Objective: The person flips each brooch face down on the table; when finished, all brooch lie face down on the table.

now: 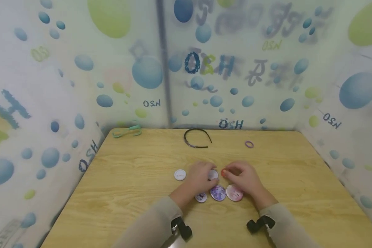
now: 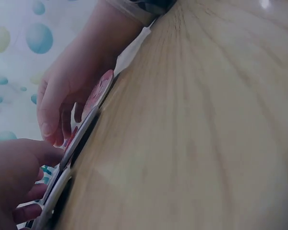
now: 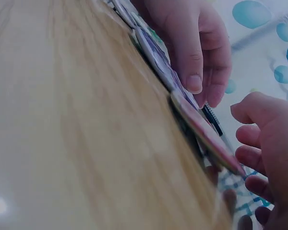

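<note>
My left hand (image 1: 201, 177) curls its thumb and fingers about the edges of a white round badge (image 1: 213, 174) on the table. Opposite it, my right hand (image 1: 245, 176) pinches a small red round piece (image 1: 224, 173) between thumb and forefinger; its kind does not show. Just nearer to me lie a purple picture badge (image 1: 218, 193) and a pink one (image 1: 234, 193), the latter partly under the right hand. A smaller picture badge (image 1: 200, 197) lies by the left wrist. Left of that hand is another white badge (image 1: 179, 175). Both wrist views show the badges edge-on.
On the wooden table (image 1: 136, 172), a black headband (image 1: 186, 137) lies at the back middle. A purple ring-shaped band (image 1: 249, 144) is to its right, and a green thin-framed item (image 1: 127, 131) lies at the back left corner. Patterned walls border the table's back and sides.
</note>
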Demonstrator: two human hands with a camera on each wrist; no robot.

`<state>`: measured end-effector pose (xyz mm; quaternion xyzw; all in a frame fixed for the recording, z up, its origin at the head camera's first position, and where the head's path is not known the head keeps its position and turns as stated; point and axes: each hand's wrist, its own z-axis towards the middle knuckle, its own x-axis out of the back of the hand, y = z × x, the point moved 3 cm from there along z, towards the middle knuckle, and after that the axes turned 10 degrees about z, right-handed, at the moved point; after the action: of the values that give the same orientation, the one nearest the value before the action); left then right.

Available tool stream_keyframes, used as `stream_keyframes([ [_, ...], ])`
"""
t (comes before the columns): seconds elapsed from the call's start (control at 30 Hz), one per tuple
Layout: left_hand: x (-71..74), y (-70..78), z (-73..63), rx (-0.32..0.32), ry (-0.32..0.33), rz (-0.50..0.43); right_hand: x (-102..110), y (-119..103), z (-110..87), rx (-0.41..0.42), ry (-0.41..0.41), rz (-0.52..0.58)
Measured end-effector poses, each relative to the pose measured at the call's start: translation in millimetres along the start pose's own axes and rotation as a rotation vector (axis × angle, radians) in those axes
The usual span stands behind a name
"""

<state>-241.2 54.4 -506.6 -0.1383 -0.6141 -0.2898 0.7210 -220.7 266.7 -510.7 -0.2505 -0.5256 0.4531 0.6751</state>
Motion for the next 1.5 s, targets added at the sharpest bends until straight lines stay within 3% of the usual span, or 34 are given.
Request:
stream_keyframes([
  [0.23,-4.9,11.9,11.3,-0.003,0.022,0.016,14,7,-7.7,0.040,0.041,-0.057],
  [0.5,-14.3,26.0,25.5,0.016,0.042,0.065,17,8,-10.5,0.054,-0.002,-0.127],
  [1.27,-15.3,24.3,21.3,0.061,0.070,-0.086,15,6,-9.7,-0.001,-0.039,-0.173],
  [1.5,-14.5,22.5,21.0,0.099,0.068,-0.209,16,6,-9.0,-0.014,-0.051,-0.143],
])
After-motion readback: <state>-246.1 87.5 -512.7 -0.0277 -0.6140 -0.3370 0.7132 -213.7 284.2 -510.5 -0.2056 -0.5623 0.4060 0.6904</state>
